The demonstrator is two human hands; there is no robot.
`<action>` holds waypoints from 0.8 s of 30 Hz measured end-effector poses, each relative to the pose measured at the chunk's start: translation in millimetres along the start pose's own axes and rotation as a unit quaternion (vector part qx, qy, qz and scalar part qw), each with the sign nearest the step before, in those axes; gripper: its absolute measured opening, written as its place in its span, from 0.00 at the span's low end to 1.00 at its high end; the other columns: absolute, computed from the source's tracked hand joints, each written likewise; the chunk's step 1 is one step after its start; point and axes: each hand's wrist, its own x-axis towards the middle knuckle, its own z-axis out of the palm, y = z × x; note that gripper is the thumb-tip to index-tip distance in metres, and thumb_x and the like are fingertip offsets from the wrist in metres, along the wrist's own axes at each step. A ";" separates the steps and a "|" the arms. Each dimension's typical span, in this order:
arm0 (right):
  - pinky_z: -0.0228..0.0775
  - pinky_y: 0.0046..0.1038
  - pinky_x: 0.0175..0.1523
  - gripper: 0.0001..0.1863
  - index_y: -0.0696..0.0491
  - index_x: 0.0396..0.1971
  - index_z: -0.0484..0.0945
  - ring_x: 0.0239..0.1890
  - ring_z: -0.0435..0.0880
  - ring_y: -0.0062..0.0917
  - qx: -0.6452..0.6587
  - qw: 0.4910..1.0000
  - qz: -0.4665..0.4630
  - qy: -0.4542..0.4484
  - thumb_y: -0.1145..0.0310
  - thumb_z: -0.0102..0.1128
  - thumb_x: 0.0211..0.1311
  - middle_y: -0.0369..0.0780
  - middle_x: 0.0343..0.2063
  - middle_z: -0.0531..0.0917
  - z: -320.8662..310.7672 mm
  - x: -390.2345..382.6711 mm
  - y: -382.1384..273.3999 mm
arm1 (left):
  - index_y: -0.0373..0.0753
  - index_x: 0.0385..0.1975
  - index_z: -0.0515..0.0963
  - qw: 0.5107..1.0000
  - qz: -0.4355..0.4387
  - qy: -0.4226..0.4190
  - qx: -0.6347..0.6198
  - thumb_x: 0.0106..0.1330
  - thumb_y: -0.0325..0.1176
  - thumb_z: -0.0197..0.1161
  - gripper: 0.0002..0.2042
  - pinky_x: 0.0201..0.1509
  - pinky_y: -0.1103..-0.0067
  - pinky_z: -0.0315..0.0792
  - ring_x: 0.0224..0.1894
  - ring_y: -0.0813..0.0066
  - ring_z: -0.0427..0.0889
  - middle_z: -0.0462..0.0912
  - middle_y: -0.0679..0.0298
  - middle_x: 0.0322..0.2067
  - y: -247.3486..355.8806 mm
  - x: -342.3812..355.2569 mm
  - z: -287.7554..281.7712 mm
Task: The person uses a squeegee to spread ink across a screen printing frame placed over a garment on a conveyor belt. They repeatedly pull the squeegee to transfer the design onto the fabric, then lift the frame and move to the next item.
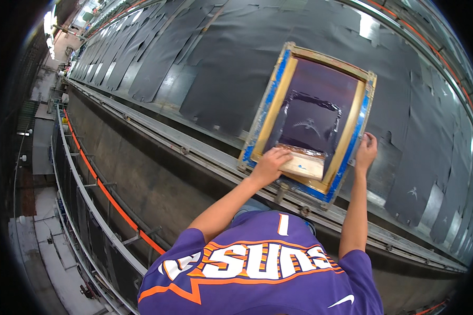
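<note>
A rectangular printing screen (pixel 359 126), metal-edged with blue and yellow tape, rests over the dark sheets. Its dark mesh (pixel 320 79) has glossy ink around a pale figure. A pale wooden squeegee (pixel 307 169) lies across the screen's lower part, with my left hand (pixel 270 165) closed on its left end. My right hand (pixel 367 152) is at the screen's right outer edge, fingers curled on it.
A long metal table bears overlapping dark sheets (pixel 205 68), some with pale printed marks. A metal rail (pixel 210 163) runs along the near edge. An orange strip (pixel 105 189) and railing (pixel 94 210) curve away at the left; another orange line (pixel 436 52) follows the far side.
</note>
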 end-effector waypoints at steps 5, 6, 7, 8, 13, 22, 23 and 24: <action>0.64 0.27 0.30 0.11 0.56 0.41 0.82 0.23 0.70 0.18 0.090 0.996 0.015 -0.003 0.64 0.59 0.69 0.36 0.20 0.76 135.3 -70.3 -91.8 | 0.39 0.51 0.80 1.000 -0.014 0.016 0.022 0.46 0.19 0.66 0.27 0.66 0.66 0.70 0.60 0.56 0.75 0.80 0.59 0.55 -119.2 -36.7 -104.5; 0.62 0.27 0.29 0.11 0.56 0.41 0.82 0.22 0.69 0.17 0.093 0.995 0.029 -0.010 0.64 0.58 0.69 0.35 0.19 0.75 160.6 -84.0 -109.5 | 0.39 0.51 0.80 0.999 -0.009 0.007 0.035 0.45 0.19 0.66 0.27 0.65 0.66 0.71 0.59 0.56 0.76 0.80 0.60 0.55 -146.8 -42.7 -127.9; 0.60 0.27 0.28 0.11 0.56 0.41 0.81 0.21 0.67 0.17 0.102 0.994 0.037 -0.010 0.64 0.58 0.69 0.34 0.18 0.72 184.6 -95.5 -120.2 | 0.40 0.51 0.81 0.999 -0.007 0.001 0.041 0.45 0.19 0.67 0.27 0.65 0.66 0.71 0.59 0.57 0.76 0.81 0.60 0.54 -167.0 -46.9 -147.8; 0.58 0.27 0.27 0.11 0.56 0.41 0.81 0.20 0.65 0.16 0.112 0.993 0.046 -0.015 0.64 0.58 0.69 0.33 0.16 0.70 205.2 -110.2 -135.4 | 0.40 0.51 0.81 0.999 -0.009 -0.004 0.049 0.45 0.19 0.67 0.27 0.64 0.66 0.72 0.59 0.57 0.76 0.81 0.60 0.54 -184.7 -54.2 -166.1; 0.61 0.30 0.28 0.10 0.56 0.42 0.80 0.20 0.67 0.19 0.082 0.995 0.045 -0.021 0.65 0.56 0.70 0.36 0.16 0.72 252.4 -141.8 -172.3 | 0.42 0.51 0.81 0.999 -0.011 -0.001 0.040 0.45 0.20 0.68 0.27 0.59 0.66 0.75 0.55 0.59 0.79 0.83 0.63 0.52 -233.5 -64.2 -202.7; 0.67 0.34 0.30 0.10 0.54 0.43 0.80 0.19 0.76 0.29 -0.016 0.999 0.035 -0.008 0.65 0.55 0.70 0.40 0.16 0.78 276.5 -146.9 -165.4 | 0.45 0.51 0.83 0.997 0.059 -0.005 0.052 0.49 0.19 0.62 0.26 0.61 0.67 0.73 0.56 0.61 0.79 0.83 0.65 0.53 -268.9 -99.9 -209.4; 0.68 0.35 0.32 0.11 0.54 0.44 0.81 0.22 0.78 0.30 -0.028 0.998 0.054 -0.030 0.64 0.56 0.70 0.41 0.20 0.80 274.5 -147.1 -163.8 | 0.45 0.51 0.83 0.996 0.066 -0.019 0.056 0.50 0.19 0.62 0.25 0.61 0.66 0.73 0.57 0.60 0.79 0.83 0.65 0.53 -270.4 -104.4 -209.3; 0.69 0.36 0.34 0.11 0.53 0.44 0.81 0.25 0.79 0.31 -0.039 0.995 0.075 -0.052 0.63 0.57 0.70 0.43 0.23 0.81 270.5 -146.2 -161.6 | 0.45 0.50 0.82 0.995 0.074 -0.033 0.060 0.51 0.19 0.61 0.24 0.62 0.66 0.73 0.57 0.60 0.78 0.83 0.65 0.53 -271.8 -106.4 -207.7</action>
